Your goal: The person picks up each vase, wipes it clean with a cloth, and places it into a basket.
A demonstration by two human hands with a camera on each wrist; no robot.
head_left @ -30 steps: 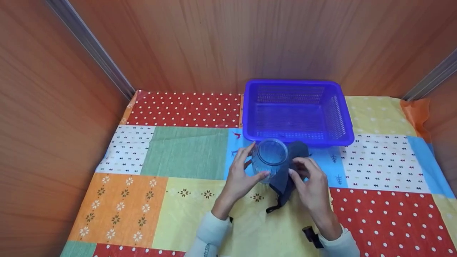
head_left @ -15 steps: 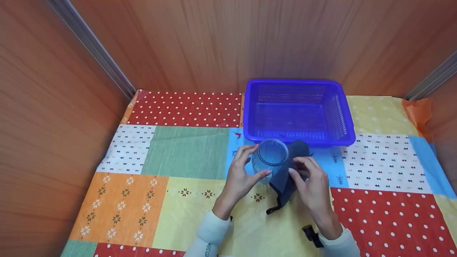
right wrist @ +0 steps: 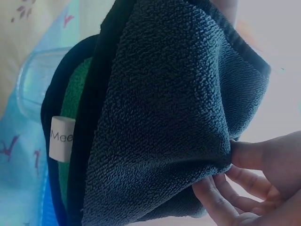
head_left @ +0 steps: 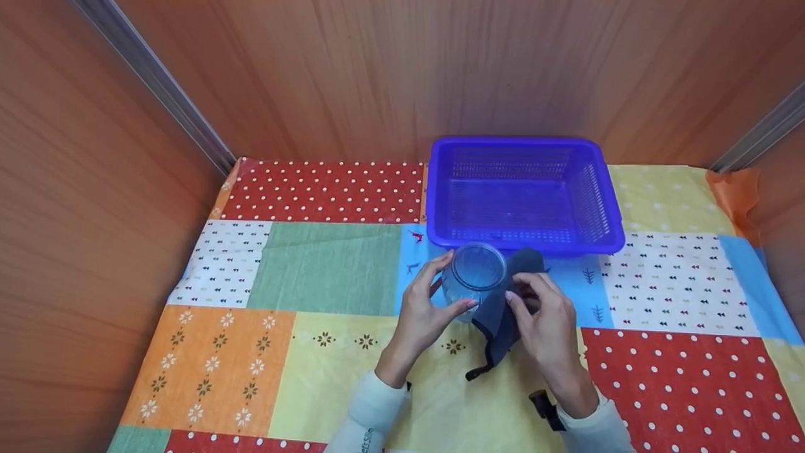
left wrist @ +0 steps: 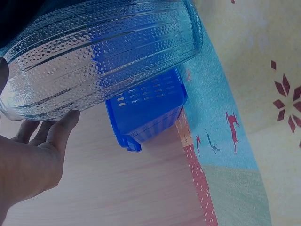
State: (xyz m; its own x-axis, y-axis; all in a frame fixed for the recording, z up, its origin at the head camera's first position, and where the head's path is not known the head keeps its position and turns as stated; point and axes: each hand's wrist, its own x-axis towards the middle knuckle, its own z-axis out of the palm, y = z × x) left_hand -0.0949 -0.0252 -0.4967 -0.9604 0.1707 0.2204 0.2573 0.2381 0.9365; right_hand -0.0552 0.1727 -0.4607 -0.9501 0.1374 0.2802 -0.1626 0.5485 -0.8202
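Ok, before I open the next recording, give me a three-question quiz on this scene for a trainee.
1. Which hand holds the clear jar, and which pinches the dark gray cloth?
2. True or false: the jar is outside the purple basket.
3. Fill in: in the right wrist view, the letters visible on the white tag read "___".

Key:
1. The left hand holds the jar; the right hand pinches the cloth.
2. True.
3. Mee.

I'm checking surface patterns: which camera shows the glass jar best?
Left wrist: the glass jar appears close up, its ribs and bumps clear, though cropped. Head shows its round top, with the left hand and dark grey cloth partly covering its wall. Right wrist shows only a faint part beyond the cloth.
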